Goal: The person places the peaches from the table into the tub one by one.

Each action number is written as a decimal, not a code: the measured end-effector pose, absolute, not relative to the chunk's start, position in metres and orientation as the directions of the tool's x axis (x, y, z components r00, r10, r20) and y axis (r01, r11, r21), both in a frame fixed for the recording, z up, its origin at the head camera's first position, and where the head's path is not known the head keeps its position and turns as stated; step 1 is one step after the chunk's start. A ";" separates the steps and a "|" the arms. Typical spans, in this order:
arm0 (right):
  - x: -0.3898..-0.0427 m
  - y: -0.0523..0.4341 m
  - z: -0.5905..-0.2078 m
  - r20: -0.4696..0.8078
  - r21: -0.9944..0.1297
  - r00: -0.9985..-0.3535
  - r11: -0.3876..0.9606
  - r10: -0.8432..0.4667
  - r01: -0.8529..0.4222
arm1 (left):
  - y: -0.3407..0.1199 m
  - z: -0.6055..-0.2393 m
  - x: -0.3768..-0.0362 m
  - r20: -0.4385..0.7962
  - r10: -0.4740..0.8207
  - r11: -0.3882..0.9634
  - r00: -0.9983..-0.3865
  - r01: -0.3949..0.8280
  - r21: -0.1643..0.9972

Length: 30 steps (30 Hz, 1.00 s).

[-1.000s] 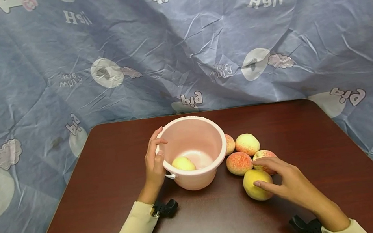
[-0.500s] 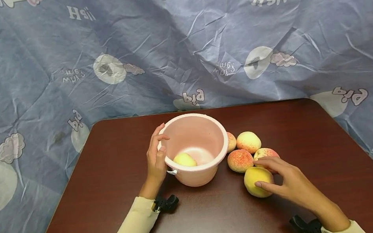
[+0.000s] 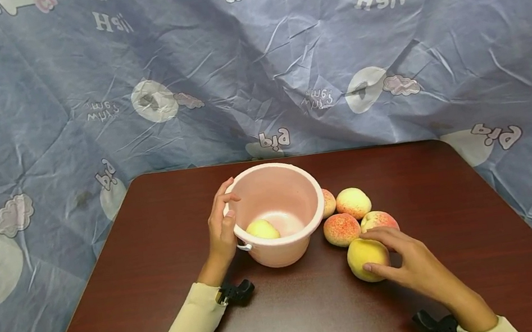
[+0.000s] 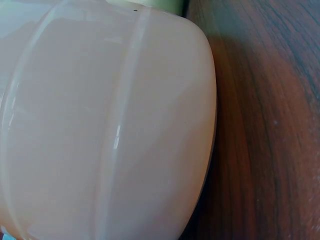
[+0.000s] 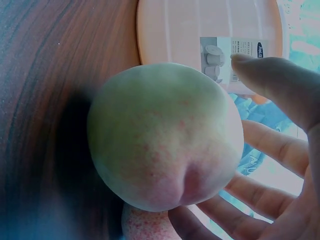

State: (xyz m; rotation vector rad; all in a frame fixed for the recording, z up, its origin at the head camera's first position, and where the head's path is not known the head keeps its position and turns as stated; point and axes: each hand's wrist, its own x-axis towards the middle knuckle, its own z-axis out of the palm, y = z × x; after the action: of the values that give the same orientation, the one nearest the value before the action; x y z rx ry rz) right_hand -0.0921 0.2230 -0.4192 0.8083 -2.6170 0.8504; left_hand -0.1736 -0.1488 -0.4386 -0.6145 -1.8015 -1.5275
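both hands are busy: the left hand (image 3: 221,232) grips the bucket (image 3: 277,195) at nine o'clock; the right hand (image 3: 415,264) curls round the yellow peach (image 3: 367,258), at the bucket's four o'clock. best squeeze evenly, then lift straight up, clear of the red peach (image 3: 341,229) at its eleven.

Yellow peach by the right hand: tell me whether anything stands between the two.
Nothing visible does. The right hand is right at the yellow peach, with no object between; the orange-red peach lies on the side away from the palm, nearer the pink bucket.
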 end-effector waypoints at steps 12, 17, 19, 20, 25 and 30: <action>-0.092 0.222 -0.423 0.442 -0.451 -0.792 0.658 -0.422 -0.603 | -0.141 -0.409 -0.152 0.743 -0.079 0.181 -0.665 0.723 0.666; -0.092 0.223 -0.425 0.416 -0.455 -0.804 0.668 -0.425 -0.589 | -0.140 -0.404 -0.148 0.742 -0.075 0.187 -0.666 0.721 0.667; -0.092 0.223 -0.426 0.412 -0.458 -0.807 0.669 -0.424 -0.585 | -0.140 -0.404 -0.148 0.743 -0.074 0.187 -0.665 0.723 0.666; -0.092 0.223 -0.426 0.413 -0.459 -0.806 0.667 -0.424 -0.587 | -0.140 -0.404 -0.148 0.743 -0.073 0.186 -0.665 0.723 0.665; -0.092 0.222 -0.427 0.437 -0.464 -0.794 0.651 -0.423 -0.601 | -0.140 -0.405 -0.149 0.744 -0.072 0.185 -0.664 0.724 0.665; -0.091 0.222 -0.427 0.438 -0.471 -0.795 0.647 -0.418 -0.600 | -0.140 -0.404 -0.149 0.741 -0.074 0.183 -0.668 0.721 0.668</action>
State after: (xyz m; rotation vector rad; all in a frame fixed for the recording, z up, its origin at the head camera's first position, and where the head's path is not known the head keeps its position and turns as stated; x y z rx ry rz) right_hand -0.0913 0.2216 -0.4275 0.8182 -2.5779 0.8906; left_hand -0.1488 -0.1399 -0.4043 -0.6093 -1.8081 -1.5527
